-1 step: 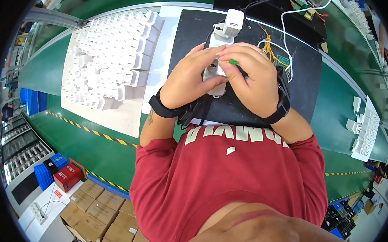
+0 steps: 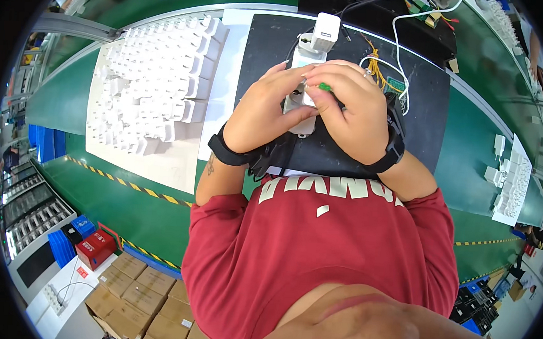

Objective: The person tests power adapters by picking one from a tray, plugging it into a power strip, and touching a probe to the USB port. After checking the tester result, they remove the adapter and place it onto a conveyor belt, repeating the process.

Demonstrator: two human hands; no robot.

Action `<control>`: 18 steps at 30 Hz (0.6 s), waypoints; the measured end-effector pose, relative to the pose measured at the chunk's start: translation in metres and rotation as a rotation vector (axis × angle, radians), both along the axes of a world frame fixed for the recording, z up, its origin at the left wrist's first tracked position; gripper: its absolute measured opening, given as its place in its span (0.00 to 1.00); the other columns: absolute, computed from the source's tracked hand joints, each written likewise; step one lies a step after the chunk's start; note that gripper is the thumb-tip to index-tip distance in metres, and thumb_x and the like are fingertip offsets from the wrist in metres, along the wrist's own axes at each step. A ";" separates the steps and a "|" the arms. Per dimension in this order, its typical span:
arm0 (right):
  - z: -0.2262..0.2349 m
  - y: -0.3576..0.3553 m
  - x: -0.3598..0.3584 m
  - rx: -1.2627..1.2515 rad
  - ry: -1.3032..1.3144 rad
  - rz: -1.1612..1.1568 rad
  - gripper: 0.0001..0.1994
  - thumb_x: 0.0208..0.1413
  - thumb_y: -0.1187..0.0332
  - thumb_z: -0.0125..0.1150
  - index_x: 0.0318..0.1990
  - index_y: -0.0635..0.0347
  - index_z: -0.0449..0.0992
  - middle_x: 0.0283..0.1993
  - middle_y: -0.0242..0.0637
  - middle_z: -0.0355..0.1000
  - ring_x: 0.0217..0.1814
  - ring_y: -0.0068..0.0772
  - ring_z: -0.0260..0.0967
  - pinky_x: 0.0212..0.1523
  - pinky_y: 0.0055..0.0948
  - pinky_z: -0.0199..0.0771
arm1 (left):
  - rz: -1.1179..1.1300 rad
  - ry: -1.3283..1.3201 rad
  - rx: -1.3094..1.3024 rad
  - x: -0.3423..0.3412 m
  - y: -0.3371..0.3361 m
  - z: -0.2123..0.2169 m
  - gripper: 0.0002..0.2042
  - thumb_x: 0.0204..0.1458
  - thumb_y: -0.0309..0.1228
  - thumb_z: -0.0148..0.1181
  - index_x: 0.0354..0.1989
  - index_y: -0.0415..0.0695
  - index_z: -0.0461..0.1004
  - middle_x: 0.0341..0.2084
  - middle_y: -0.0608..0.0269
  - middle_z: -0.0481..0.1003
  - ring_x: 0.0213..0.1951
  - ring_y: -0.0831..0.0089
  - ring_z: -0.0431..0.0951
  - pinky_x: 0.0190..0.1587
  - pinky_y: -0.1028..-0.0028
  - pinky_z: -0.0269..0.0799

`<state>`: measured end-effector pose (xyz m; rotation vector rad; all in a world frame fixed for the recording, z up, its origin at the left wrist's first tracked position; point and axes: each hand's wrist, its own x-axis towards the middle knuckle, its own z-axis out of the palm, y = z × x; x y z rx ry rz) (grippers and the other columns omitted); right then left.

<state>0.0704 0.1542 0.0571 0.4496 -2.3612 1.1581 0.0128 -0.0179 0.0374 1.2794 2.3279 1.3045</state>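
Both my hands meet over a white socket strip (image 2: 306,56) lying on a black mat (image 2: 422,110). My left hand (image 2: 263,111) grips the strip's left side, fingers curled over its top. My right hand (image 2: 355,111) covers the strip's right side and pinches a small green part (image 2: 325,86) between its fingertips. A white plug adapter (image 2: 325,30) stands in the strip's far end. Each wrist wears a black band. The strip's middle is hidden under my fingers.
Many white adapters (image 2: 153,83) stand in rows on a white sheet to the left. Yellow wires (image 2: 380,71) and a white cable (image 2: 407,35) lie on the mat's far right. More white adapters (image 2: 510,182) sit at the right on the green belt (image 2: 469,155). Cardboard boxes (image 2: 148,298) are at the lower left.
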 end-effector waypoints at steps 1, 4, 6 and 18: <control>-0.001 0.000 0.000 0.020 0.010 -0.018 0.05 0.47 0.74 0.61 0.34 0.57 0.77 0.38 0.35 0.76 0.43 0.37 0.73 0.45 0.32 0.69 | -0.005 -0.010 -0.014 -0.002 -0.002 0.002 0.29 0.41 0.25 0.64 0.57 0.40 0.65 0.52 0.50 0.69 0.56 0.54 0.67 0.63 0.61 0.56; -0.006 0.002 -0.002 0.008 0.100 0.035 0.06 0.46 0.74 0.62 0.34 0.57 0.76 0.39 0.32 0.76 0.44 0.36 0.73 0.44 0.32 0.69 | -0.073 -0.063 0.018 -0.015 -0.013 0.014 0.29 0.42 0.23 0.62 0.58 0.41 0.65 0.53 0.52 0.69 0.57 0.57 0.67 0.63 0.64 0.56; -0.009 0.004 -0.001 0.019 0.132 0.066 0.07 0.46 0.75 0.63 0.34 0.58 0.76 0.40 0.33 0.76 0.48 0.38 0.73 0.43 0.32 0.71 | -0.108 -0.192 0.048 -0.033 -0.023 0.024 0.29 0.42 0.20 0.60 0.58 0.38 0.66 0.58 0.57 0.66 0.62 0.65 0.62 0.64 0.67 0.53; 0.003 0.006 0.006 0.181 0.134 0.094 0.09 0.42 0.77 0.63 0.34 0.59 0.75 0.40 0.34 0.76 0.49 0.38 0.74 0.41 0.32 0.73 | -0.131 -0.185 0.104 -0.086 0.050 -0.007 0.25 0.47 0.27 0.64 0.55 0.39 0.65 0.39 0.63 0.75 0.40 0.78 0.74 0.44 0.75 0.71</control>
